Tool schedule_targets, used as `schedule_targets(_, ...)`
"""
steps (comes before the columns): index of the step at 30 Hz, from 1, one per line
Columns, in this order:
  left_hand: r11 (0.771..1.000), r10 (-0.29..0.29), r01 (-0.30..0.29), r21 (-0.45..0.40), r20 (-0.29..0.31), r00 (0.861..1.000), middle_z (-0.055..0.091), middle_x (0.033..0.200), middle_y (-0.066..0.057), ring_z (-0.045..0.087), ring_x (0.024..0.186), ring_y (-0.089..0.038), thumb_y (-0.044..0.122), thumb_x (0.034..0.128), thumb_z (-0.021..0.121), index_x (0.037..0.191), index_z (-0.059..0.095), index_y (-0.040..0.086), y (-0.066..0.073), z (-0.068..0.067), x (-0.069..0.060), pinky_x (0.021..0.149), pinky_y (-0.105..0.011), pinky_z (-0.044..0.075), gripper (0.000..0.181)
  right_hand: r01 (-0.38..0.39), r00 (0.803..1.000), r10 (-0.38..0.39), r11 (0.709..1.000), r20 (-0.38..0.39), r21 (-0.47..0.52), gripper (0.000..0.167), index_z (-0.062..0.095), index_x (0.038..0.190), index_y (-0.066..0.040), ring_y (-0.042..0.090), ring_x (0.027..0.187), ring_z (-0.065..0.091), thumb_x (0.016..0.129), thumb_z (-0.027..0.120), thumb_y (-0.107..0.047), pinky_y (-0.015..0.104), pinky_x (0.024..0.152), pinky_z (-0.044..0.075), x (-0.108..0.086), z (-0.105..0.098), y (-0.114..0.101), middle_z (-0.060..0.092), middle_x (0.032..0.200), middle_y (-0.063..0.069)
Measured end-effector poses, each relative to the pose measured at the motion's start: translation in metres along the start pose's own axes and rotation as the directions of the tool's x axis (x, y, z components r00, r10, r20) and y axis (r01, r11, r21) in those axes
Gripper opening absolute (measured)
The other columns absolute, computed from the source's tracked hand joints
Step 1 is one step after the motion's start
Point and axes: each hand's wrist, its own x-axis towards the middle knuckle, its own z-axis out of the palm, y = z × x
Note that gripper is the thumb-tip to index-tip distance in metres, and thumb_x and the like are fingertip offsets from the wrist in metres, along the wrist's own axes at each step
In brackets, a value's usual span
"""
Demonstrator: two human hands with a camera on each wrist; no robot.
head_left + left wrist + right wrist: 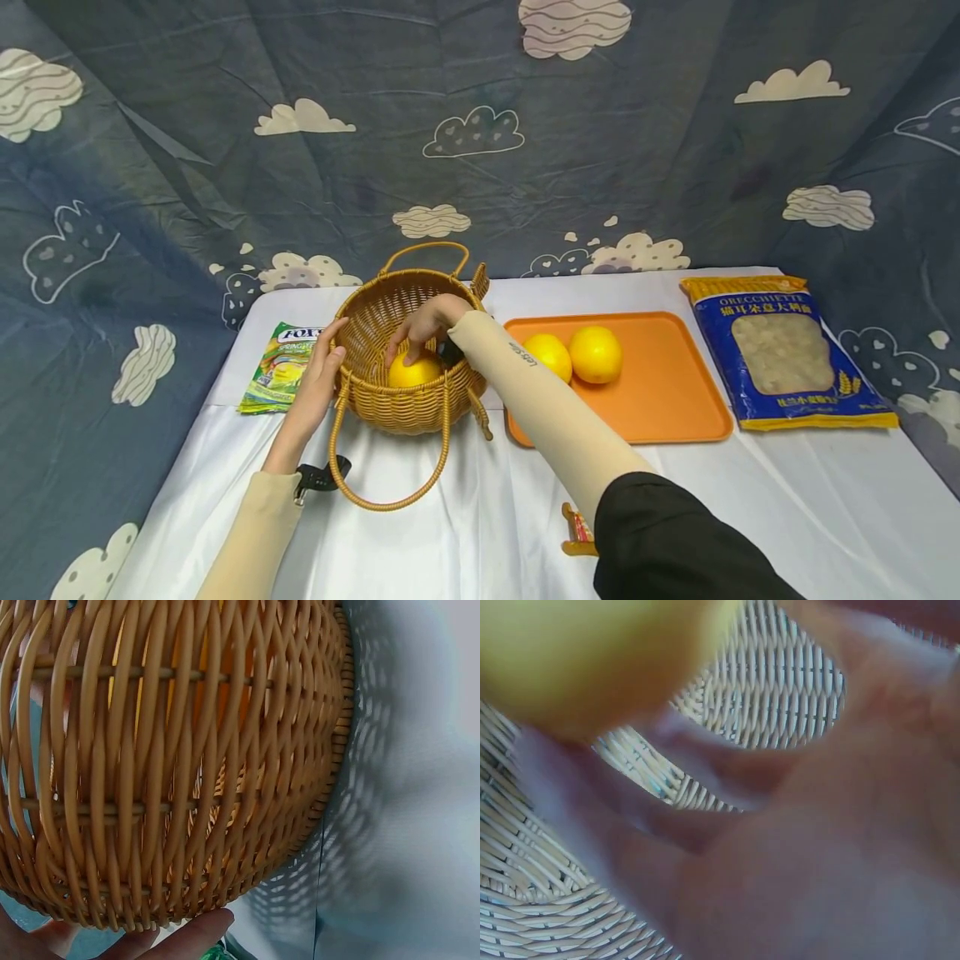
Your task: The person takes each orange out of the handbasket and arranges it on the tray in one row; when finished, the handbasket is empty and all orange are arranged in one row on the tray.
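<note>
A woven wicker basket [397,410] stands upright, one handle raised at the back and the other hanging down in front. Against its left side rests my left hand [318,379], fingers fairly straight along the wall and near the rim. The left wrist view shows those fingertips [214,922] touching the weave. Inside the basket, my right hand [429,323] grips an orange [412,372] from above. In the right wrist view, its fingers curl about the blurred orange [592,660], with the woven interior behind. The basket wall hides part of the fruit.
Two more oranges [596,354] sit on an orange tray [660,408] right of the basket. A green packet [277,375] lies at the left, a blue pasta bag [787,358] at the far right. Under my right forearm is a small wooden-edged item [577,546].
</note>
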Motion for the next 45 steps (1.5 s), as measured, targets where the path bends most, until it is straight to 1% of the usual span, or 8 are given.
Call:
schedule_targets(3,1.0,-0.002,0.002,0.0,-0.002,1.0,0.013,0.156,-0.014,0.011,0.142,-0.035,0.035,0.1037,0.03,0.151,0.024,0.017,0.0,0.0,0.0,0.107,-0.064,0.011,0.051,0.008,0.998,-0.006,1.0,-0.066,0.03,0.036,0.055,0.135,-0.019,0.024,0.138,0.026,0.101,0.046,-0.012,0.037,0.096,0.042,-0.001,0.0,0.0,0.022,0.156,0.005)
schedule_targets(9,1.0,0.01,-0.01,0.002,-0.007,1.0,0.015,0.156,-0.015,0.012,0.141,-0.035,0.025,0.1035,0.031,0.151,0.025,0.016,0.0,0.001,0.0,0.107,-0.063,0.012,0.049,0.014,0.997,-0.006,0.993,-0.071,0.115,0.036,0.056,0.135,-0.016,0.025,0.14,0.023,0.102,0.043,-0.009,0.04,0.098,0.041,-0.002,0.001,-0.001,0.023,0.155,0.006)
schedule_targets(16,1.0,0.024,-0.024,-0.003,-0.012,1.0,0.017,0.155,-0.016,0.013,0.141,-0.035,0.024,0.1032,0.031,0.15,0.026,0.015,0.0,0.002,0.0,0.109,-0.061,0.011,0.048,0.103,0.981,-0.097,0.994,-0.166,0.031,0.041,0.052,0.135,-0.016,0.022,0.113,0.042,0.095,0.059,-0.019,0.032,0.078,0.043,-0.007,-0.001,0.004,0.037,0.143,0.005)
schedule_targets(23,1.0,0.021,-0.021,0.005,-0.006,1.0,0.016,0.155,-0.015,0.013,0.141,-0.034,0.028,0.1039,0.03,0.151,0.025,0.016,0.002,0.001,0.0,0.109,-0.06,0.011,0.049,0.197,0.957,-0.157,0.969,-0.243,0.15,0.046,0.042,0.144,-0.019,0.027,0.11,0.044,0.1,0.052,-0.027,0.05,0.092,0.043,-0.036,-0.013,0.005,0.026,0.147,0.004)
schedule_targets(27,1.0,0.019,-0.019,-0.002,-0.006,1.0,0.014,0.156,-0.015,0.011,0.141,-0.035,0.029,0.1039,0.03,0.151,0.024,0.016,0.002,0.001,0.0,0.109,-0.061,0.009,0.05,0.271,0.933,-0.216,0.949,-0.289,0.164,0.046,0.04,0.143,-0.017,0.026,0.104,0.047,0.1,0.051,-0.027,0.049,0.088,0.046,-0.054,-0.018,0.007,0.028,0.143,0.006)
schedule_targets(32,1.0,0.016,-0.016,-0.007,-0.002,1.0,0.013,0.156,-0.015,0.011,0.141,-0.036,0.027,0.1038,0.03,0.152,0.023,0.015,0.001,0.002,-0.001,0.108,-0.062,0.009,0.05,0.415,0.868,-0.346,0.899,-0.356,0.138,0.047,0.041,0.139,-0.016,0.022,0.096,0.053,0.096,0.058,-0.026,0.038,0.075,0.052,-0.077,-0.022,0.016,0.033,0.139,0.003)
schedule_targets(36,1.0,0.018,-0.018,-0.012,0.001,1.0,0.013,0.156,-0.015,0.011,0.141,-0.037,0.025,0.1035,0.03,0.152,0.022,0.014,0.001,0.002,-0.001,0.108,-0.062,0.009,0.05,0.47,0.828,-0.391,0.875,-0.403,0.117,0.046,0.039,0.135,-0.022,0.024,0.085,0.055,0.095,0.059,-0.032,0.045,0.072,0.052,-0.1,-0.022,0.029,0.038,0.132,0.007)
schedule_targets(45,1.0,0.013,-0.013,-0.016,0.006,1.0,0.011,0.157,-0.016,0.009,0.142,-0.037,0.027,0.1039,0.028,0.152,0.021,0.013,0.001,0.001,0.0,0.108,-0.064,0.009,0.05,0.534,0.79,-0.405,0.824,-0.46,0.191,0.049,0.031,0.146,-0.027,0.034,0.106,0.054,0.1,0.049,-0.03,0.047,0.083,0.05,-0.144,-0.015,0.086,0.035,0.136,0.01)
